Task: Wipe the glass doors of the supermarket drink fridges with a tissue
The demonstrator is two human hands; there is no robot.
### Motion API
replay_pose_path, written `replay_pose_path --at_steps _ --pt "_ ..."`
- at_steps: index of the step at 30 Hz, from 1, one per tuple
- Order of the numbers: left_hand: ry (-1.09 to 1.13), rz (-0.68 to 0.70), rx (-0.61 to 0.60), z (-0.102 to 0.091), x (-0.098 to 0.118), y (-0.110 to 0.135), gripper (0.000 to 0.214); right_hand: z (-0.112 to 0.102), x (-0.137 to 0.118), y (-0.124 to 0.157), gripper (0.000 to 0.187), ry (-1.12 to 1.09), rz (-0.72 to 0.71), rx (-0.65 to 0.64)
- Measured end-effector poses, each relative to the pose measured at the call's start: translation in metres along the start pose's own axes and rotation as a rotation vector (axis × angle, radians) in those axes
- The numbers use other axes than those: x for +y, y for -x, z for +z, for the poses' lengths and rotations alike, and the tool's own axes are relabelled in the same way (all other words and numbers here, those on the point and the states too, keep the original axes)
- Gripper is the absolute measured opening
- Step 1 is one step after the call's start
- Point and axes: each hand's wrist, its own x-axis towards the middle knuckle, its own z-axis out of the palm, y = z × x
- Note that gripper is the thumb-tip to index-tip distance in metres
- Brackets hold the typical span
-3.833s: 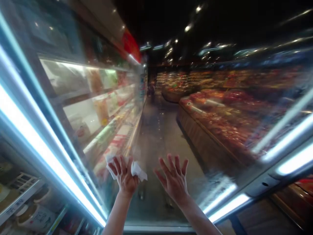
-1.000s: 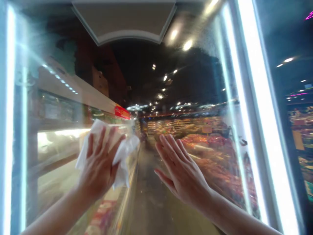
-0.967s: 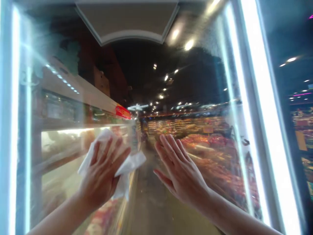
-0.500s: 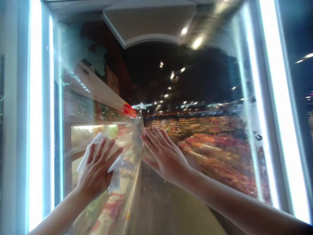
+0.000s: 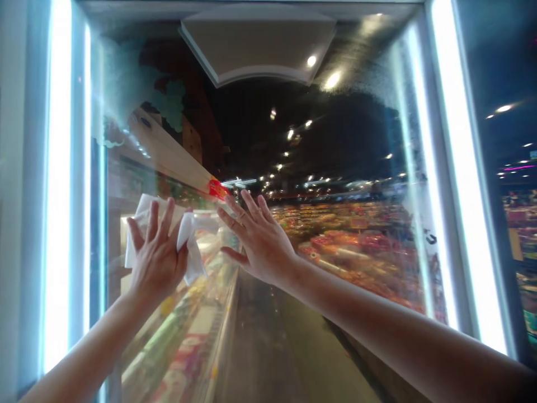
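A glass freezer door (image 5: 344,168) fills the view, with the shop aisle seen through it. My left hand (image 5: 156,258) presses a white paper towel (image 5: 191,238) flat against the glass at the left, fingers spread over it. Beside it, my right hand (image 5: 257,240) lies flat on the glass with fingers stretched out and nothing in it. Mist clouds the upper corners of the pane.
Bright light strips (image 5: 465,184) run down the door frame at right and left (image 5: 61,184). Through the glass are chilled shelves (image 5: 184,336) at left, produce displays (image 5: 361,252) at right and an aisle floor (image 5: 268,347) between them.
Both hands have slid up and to the left on the glass over the last second. The towel went with my left hand. Earlier, both hands were low on the pane.
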Motion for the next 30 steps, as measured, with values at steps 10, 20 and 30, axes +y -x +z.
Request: replay_pose_path --at_steps 10,20,30 --pt "0.031 0.249 -0.034 0.016 0.041 0.008 0.063 -0.014 0.021 0.043 0.075 0.066 -0.029 -0.077" --pt "0.193 0.447 -0.019 0.043 0.113 -0.008 0.061 -0.037 0.069 0.123 0.074 0.086 0.035 -0.19" --pt "0.164 0.426 0.045 0.063 0.211 -0.076 0.061 -0.072 0.17 0.193 0.077 0.139 0.174 -0.105"
